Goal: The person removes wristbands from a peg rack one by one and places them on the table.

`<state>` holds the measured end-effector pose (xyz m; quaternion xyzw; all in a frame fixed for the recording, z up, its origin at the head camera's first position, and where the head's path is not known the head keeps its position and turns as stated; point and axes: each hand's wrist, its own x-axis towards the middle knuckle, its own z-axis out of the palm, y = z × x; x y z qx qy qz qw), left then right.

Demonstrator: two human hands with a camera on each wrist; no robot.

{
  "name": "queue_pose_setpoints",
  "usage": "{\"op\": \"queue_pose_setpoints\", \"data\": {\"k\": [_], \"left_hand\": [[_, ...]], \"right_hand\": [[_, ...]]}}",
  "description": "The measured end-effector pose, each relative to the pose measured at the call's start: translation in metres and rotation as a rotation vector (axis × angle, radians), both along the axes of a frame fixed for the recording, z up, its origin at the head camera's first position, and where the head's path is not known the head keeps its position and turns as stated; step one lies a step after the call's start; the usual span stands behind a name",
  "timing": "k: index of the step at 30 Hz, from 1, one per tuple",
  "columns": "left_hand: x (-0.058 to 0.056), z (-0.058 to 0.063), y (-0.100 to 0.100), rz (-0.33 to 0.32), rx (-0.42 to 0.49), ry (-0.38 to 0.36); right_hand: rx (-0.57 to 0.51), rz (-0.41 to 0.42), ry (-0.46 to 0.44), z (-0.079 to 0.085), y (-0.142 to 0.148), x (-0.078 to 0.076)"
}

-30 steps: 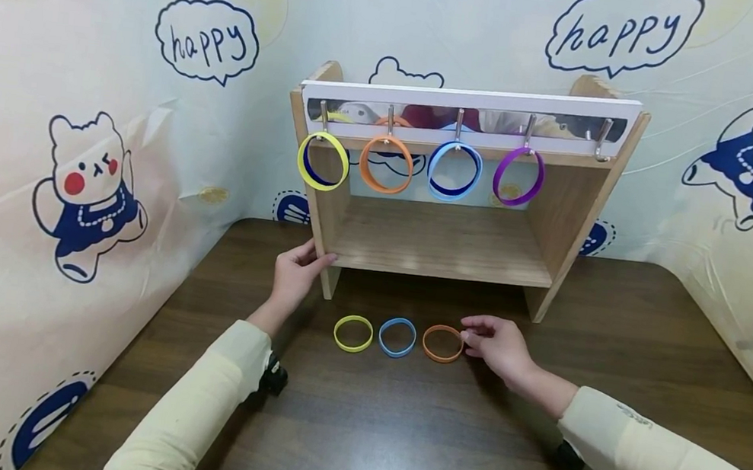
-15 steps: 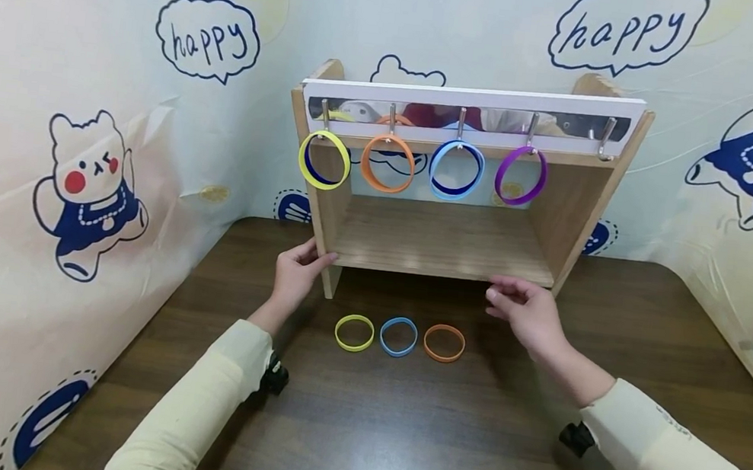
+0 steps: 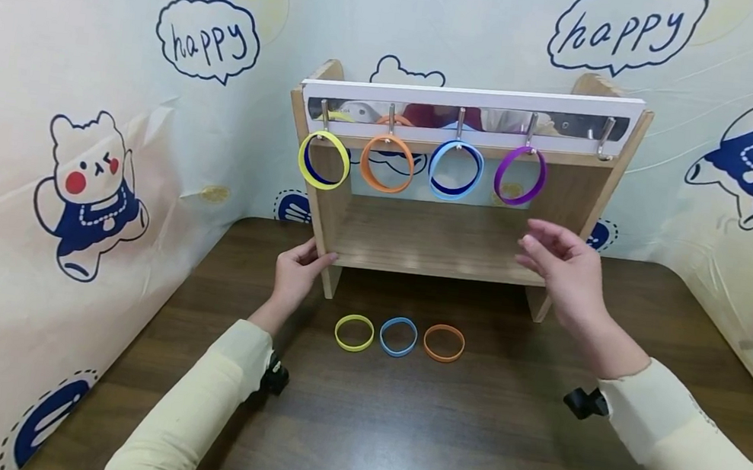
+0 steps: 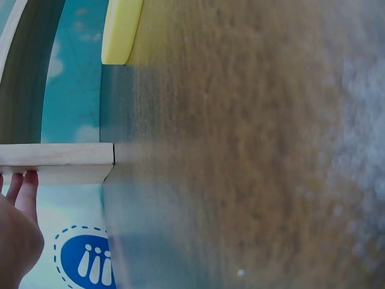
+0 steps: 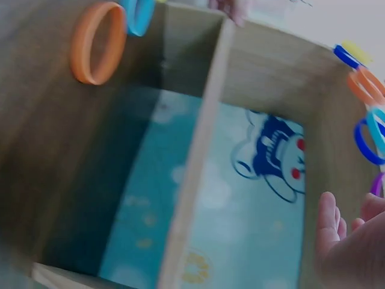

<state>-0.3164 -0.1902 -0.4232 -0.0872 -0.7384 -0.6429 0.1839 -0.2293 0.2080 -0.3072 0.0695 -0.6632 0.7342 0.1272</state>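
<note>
My left hand [image 3: 295,276] grips the lower left side of a small wooden shelf [image 3: 444,242], thumb on the front edge. In the left wrist view, its fingers [image 4: 27,195] lie against the side panel [image 4: 57,155]. My right hand [image 3: 568,274] is raised before the shelf's right side, fingers loosely bent, holding nothing. A purple wristband [image 3: 497,179] hangs from a hook just above it. Further left, a light-blue wristband [image 3: 433,173], an orange one and a yellow one hang from their own hooks. In the right wrist view, the right hand [image 5: 355,250] appears below these bands.
On the tabletop [image 3: 357,417] before the shelf lie a yellow band [image 3: 352,349], a blue band [image 3: 396,353] and an orange band [image 3: 442,359] in a row. The rightmost hook [image 3: 605,136] holds no band. Printed cloth [image 3: 174,129] hangs behind and at both sides.
My right hand has lifted from beside the orange band on the table, moving up and right to the shelf's right side. The left hand stays on the shelf.
</note>
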Motion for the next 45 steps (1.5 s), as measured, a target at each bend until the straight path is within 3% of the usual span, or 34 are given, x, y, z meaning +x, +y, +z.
{"op": "queue_pose_setpoints", "data": {"k": [7,19,27,45], "left_hand": [[-0.003,-0.003,0.000,0.006,0.002,0.009],[-0.002,-0.003,-0.001,0.014,-0.009,0.012],[-0.002,-0.003,-0.001,0.015,-0.023,0.007],[-0.002,-0.005,-0.001,0.013,-0.019,0.015]], "right_hand": [[-0.054,0.006,0.065,0.019,0.004,-0.004],[-0.194,0.067,0.084,0.042,0.003,-0.017],[-0.296,0.095,0.074,0.048,-0.002,-0.024],[-0.429,0.084,0.104,0.051,-0.010,-0.022]]}}
